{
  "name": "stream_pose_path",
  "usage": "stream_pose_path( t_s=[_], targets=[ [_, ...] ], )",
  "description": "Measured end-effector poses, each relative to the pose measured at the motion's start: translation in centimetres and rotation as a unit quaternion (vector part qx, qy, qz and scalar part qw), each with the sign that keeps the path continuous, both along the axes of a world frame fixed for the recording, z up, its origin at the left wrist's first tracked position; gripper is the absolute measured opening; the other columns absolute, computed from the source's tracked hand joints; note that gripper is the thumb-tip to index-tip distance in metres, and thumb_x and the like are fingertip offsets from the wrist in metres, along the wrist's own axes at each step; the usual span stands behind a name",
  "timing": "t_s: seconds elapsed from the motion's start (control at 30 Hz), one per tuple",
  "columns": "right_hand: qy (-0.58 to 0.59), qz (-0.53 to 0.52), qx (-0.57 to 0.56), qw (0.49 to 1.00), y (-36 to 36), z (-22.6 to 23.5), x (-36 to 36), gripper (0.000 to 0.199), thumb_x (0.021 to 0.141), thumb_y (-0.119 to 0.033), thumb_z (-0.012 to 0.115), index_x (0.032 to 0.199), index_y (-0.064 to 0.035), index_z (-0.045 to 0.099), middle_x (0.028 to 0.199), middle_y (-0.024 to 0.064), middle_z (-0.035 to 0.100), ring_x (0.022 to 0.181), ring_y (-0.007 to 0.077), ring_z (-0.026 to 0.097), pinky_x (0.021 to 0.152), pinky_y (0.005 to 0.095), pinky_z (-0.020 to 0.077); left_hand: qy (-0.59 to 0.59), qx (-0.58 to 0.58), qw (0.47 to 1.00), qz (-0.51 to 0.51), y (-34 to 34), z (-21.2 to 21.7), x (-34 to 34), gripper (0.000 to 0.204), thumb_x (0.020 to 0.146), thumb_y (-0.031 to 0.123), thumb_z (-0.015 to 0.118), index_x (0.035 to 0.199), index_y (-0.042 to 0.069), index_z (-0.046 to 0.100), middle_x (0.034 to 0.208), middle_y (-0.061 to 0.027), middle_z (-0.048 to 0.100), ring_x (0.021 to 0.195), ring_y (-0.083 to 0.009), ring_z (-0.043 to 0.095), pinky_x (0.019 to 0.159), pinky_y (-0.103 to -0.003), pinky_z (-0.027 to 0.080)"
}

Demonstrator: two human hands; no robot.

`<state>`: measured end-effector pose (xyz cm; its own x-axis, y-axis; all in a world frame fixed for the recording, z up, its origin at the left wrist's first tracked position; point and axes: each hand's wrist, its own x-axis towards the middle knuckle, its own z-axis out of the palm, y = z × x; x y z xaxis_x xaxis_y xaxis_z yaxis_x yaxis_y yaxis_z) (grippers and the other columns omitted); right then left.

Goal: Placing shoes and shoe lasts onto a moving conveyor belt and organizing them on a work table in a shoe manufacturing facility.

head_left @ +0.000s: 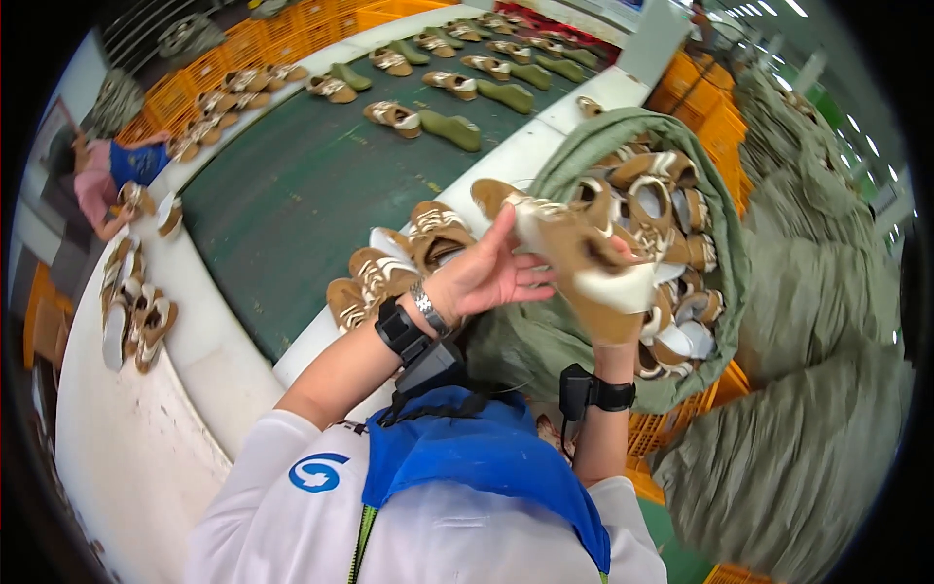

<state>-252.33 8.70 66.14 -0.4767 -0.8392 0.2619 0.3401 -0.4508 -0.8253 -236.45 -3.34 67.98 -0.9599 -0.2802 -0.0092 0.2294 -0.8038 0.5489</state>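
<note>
A brown sneaker with white laces and white panels (569, 248), blurred by motion, is up in front of me beside a green cloth sack (545, 341). My right hand (621, 246) grips it at the heel end; most of that hand is hidden behind the shoe, with fingertips showing at its opening. Beside the shoe's toe, my left hand (498, 268) is open with its fingers spread; whether its thumb touches the shoe I cannot tell. Many similar shoes (671, 229) fill the sack. More brown sneakers (384, 273) stand on the white ledge by my left forearm.
Beyond the ledge runs a green conveyor belt (282, 185) carrying sneakers and green shoe lasts (449, 129). Another person (102, 180) handles shoes at the far left. Orange crates (243, 44) line the back. Large grey-green sacks (798, 419) crowd the right.
</note>
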Motion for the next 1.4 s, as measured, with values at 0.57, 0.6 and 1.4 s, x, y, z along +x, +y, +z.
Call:
stream_pose_path(
  t_s=[0.57, 0.6, 1.4],
  targets=[
    [0.237, -0.488, 0.202, 0.816, 7.7, -7.5, -16.7, 0.017, 0.082, -0.002, 0.052, 0.098, -0.0011, 0.057, 0.088, 0.0045, 0.059, 0.075, 0.0118, 0.056, 0.066, 0.0228, 0.0456, -0.168, 0.105, 0.889, 0.412, -1.7, -12.1, 21.0, 0.041, 0.090, 0.027, 0.045, 0.123, 0.003, 0.043, 0.122, -0.0123, 0.050, 0.111, -0.0236, 0.050, 0.096, -0.037, 0.040],
    [0.169, -0.535, 0.209, 0.801, 10.7, -10.4, -21.1, 0.018, 0.083, -0.003, 0.050, 0.100, -0.0012, 0.057, 0.088, 0.0051, 0.059, 0.074, 0.0127, 0.056, 0.064, 0.0229, 0.0460, -0.174, 0.120, 0.886, 0.413, -1.3, -13.0, 21.5, 0.041, 0.090, 0.027, 0.045, 0.124, 0.003, 0.042, 0.122, -0.0120, 0.050, 0.111, -0.0239, 0.049, 0.096, -0.038, 0.040],
    [-0.279, -0.312, 0.345, 0.840, 17.9, -22.6, -36.6, 0.015, 0.079, -0.018, 0.056, 0.071, -0.0066, 0.052, 0.057, 0.0024, 0.051, 0.053, 0.0132, 0.050, 0.049, 0.0248, 0.0429, -0.665, -0.420, 0.430, 0.442, -5.4, -19.0, 37.4, 0.041, 0.080, 0.009, 0.054, 0.119, -0.002, 0.044, 0.105, -0.0113, 0.053, 0.093, -0.0198, 0.052, 0.084, -0.029, 0.041]
  ],
)
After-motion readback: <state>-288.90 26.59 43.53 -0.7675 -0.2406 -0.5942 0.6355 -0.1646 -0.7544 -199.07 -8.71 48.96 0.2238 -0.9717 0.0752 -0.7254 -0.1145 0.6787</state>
